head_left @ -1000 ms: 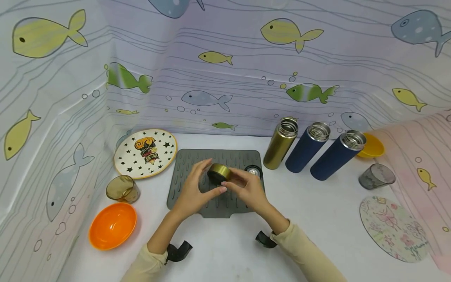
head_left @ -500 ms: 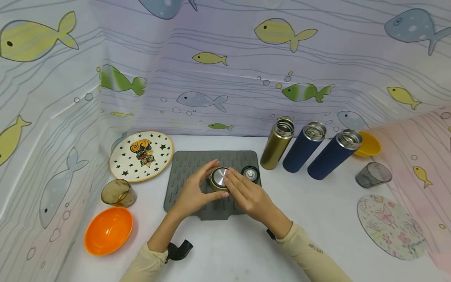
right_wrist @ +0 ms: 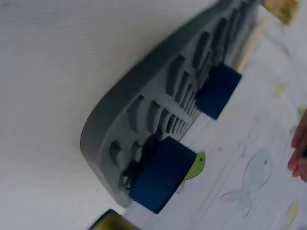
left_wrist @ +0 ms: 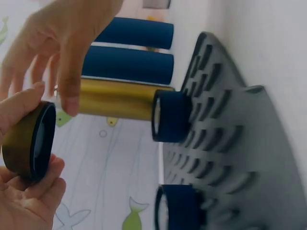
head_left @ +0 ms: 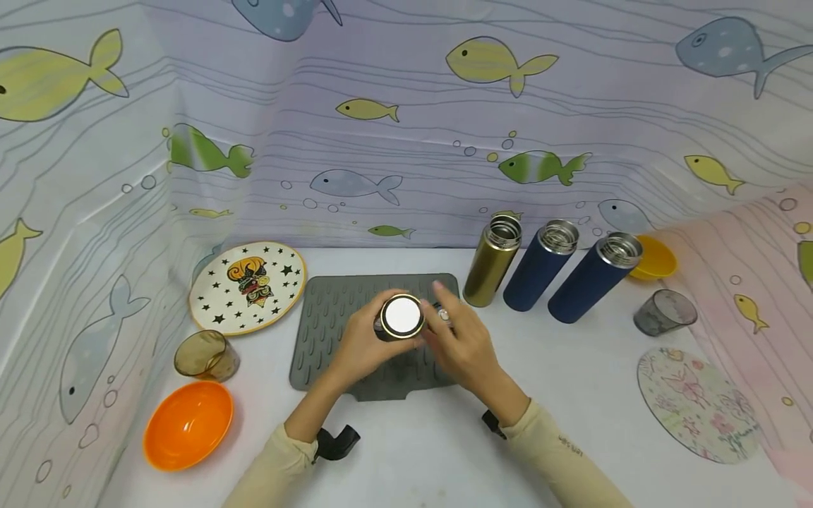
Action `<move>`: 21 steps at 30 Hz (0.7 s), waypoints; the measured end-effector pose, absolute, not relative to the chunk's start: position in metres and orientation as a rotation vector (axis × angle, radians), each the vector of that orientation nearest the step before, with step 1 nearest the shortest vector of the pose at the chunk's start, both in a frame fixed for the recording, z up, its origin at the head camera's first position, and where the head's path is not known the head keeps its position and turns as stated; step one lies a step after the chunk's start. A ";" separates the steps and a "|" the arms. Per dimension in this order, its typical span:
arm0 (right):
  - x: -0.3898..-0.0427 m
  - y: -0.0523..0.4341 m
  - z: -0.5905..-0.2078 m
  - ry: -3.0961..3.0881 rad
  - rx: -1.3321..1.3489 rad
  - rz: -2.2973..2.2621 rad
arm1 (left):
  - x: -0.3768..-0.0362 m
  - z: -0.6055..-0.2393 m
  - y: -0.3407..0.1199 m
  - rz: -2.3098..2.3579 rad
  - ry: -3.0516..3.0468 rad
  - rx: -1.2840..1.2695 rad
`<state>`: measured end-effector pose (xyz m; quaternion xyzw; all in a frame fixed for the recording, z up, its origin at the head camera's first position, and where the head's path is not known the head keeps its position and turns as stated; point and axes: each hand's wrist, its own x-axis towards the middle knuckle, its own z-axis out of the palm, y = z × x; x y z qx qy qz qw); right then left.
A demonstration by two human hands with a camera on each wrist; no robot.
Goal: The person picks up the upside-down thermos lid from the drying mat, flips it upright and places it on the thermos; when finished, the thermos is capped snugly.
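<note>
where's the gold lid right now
In the head view the gold lid is held in the left hand above the middle of the grey mat, with the right hand just beside it.

Gold lid (head_left: 401, 317) w/ shiny silver face up toward cam, black inner rim, held above grey mat (head_left: 330, 331); prob. clear of it.

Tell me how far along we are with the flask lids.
Done: nothing looks capped; the gold flask and both blue flasks stand open. In hand: the left hand holds the gold lid above the grey mat, the right hand open beside it. Left: two blue lids on the mat, all three flasks uncapped.
</note>
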<state>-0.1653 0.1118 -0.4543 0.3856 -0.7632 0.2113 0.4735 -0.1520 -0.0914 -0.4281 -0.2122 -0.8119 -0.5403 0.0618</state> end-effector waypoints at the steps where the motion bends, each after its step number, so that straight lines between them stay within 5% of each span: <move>1: -0.168 0.115 -0.454 -1.904 0.833 0.567 | -0.157 -0.425 -0.089 -1.629 -2.444 -0.642; 9: -0.198 0.137 -0.450 -2.086 0.048 1.084 | -0.202 -0.382 -0.061 -1.656 -2.376 -0.676; 21: -0.249 0.148 -0.461 -2.025 -0.158 1.388 | -0.237 -0.346 -0.007 -1.711 -2.375 -0.770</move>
